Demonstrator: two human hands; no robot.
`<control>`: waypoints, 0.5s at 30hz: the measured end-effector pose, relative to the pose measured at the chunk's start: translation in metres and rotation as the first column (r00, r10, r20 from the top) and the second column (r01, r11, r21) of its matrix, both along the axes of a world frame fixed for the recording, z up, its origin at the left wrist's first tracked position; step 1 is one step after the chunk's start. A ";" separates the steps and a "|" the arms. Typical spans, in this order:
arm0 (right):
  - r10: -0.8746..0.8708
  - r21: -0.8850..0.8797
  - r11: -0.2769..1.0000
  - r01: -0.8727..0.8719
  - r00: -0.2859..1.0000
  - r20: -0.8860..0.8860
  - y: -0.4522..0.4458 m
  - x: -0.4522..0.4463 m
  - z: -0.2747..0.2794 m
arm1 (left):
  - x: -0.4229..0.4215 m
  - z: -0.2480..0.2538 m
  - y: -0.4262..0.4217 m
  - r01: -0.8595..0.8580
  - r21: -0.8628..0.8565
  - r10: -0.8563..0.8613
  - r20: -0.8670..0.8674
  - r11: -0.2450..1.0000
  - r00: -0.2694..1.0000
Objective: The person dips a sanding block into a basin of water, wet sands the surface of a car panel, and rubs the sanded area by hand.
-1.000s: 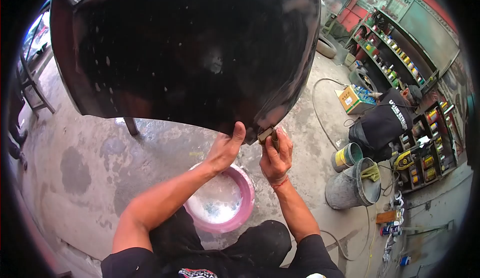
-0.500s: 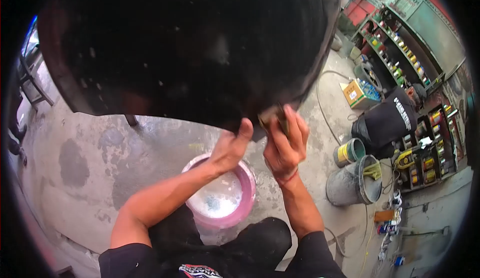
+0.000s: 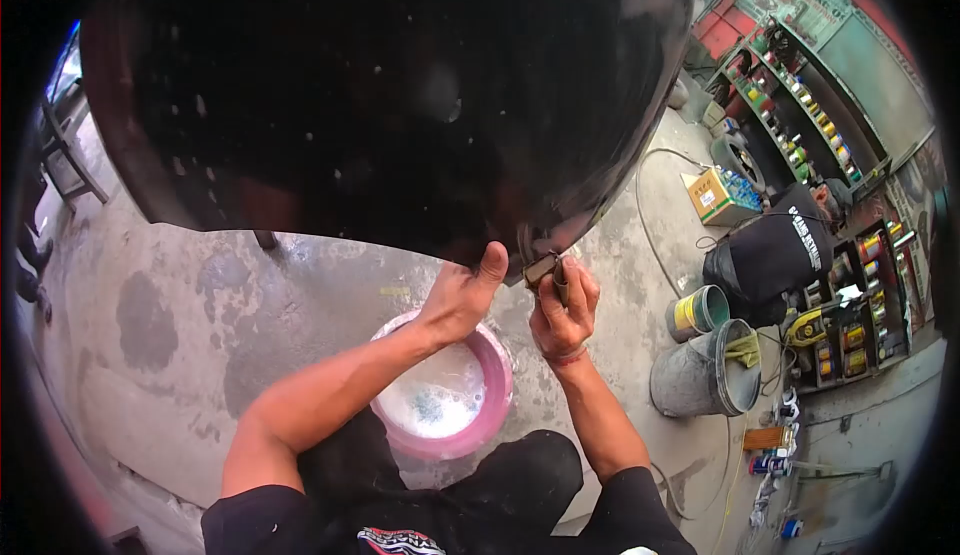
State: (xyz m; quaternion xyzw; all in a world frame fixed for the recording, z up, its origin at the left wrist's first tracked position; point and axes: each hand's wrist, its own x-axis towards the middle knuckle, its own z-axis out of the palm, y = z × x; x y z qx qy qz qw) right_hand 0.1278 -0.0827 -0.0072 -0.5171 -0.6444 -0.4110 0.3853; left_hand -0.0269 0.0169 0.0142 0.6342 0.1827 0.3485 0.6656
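A large black car hood [image 3: 350, 105] with small pale spots fills the upper part of the view. My left hand [image 3: 462, 295] grips its near edge, thumb on top and the other fingers tucked underneath, mostly hidden. Pinched in my right hand [image 3: 566, 315] is a folded piece of brownish sandpaper [image 3: 540, 271], held against the hood's lower right corner. Below my left wrist, a pink basin [image 3: 497, 375] with cloudy, foamy water stands on the floor between my knees.
To the right stand a grey bucket [image 3: 690, 380] with a yellowish cloth on its rim, a smaller bucket [image 3: 685, 317] and a cardboard box [image 3: 712, 195] of bottles. A hose [image 3: 640, 190] crosses the floor. Shelves [image 3: 800, 105] of cans line the wall. A dark stool [image 3: 70, 160] is at left.
My right hand has moved down with the sandpaper, toward the hood's corner edge. My left hand keeps its grip on the edge. The view has shifted slightly.
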 end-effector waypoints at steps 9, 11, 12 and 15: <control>-0.006 0.023 1.000 0.009 0.994 -0.106 0.005 -0.008 0.010 | 0.006 0.003 -0.006 -0.088 0.062 0.079 0.143 0.994 0.987; -0.051 0.092 0.994 0.066 0.986 -0.156 0.004 -0.013 0.016 | 0.010 -0.005 -0.003 -0.014 0.029 0.012 0.063 0.999 0.998; -0.037 0.056 0.997 0.045 0.989 -0.141 0.007 -0.021 0.042 | 0.012 -0.003 -0.005 -0.047 0.033 0.043 0.097 0.998 0.994; 0.007 -0.003 1.000 -0.008 0.994 -0.113 0.011 -0.026 0.057 | 0.004 -0.004 -0.004 0.096 -0.094 -0.092 0.041 0.991 0.995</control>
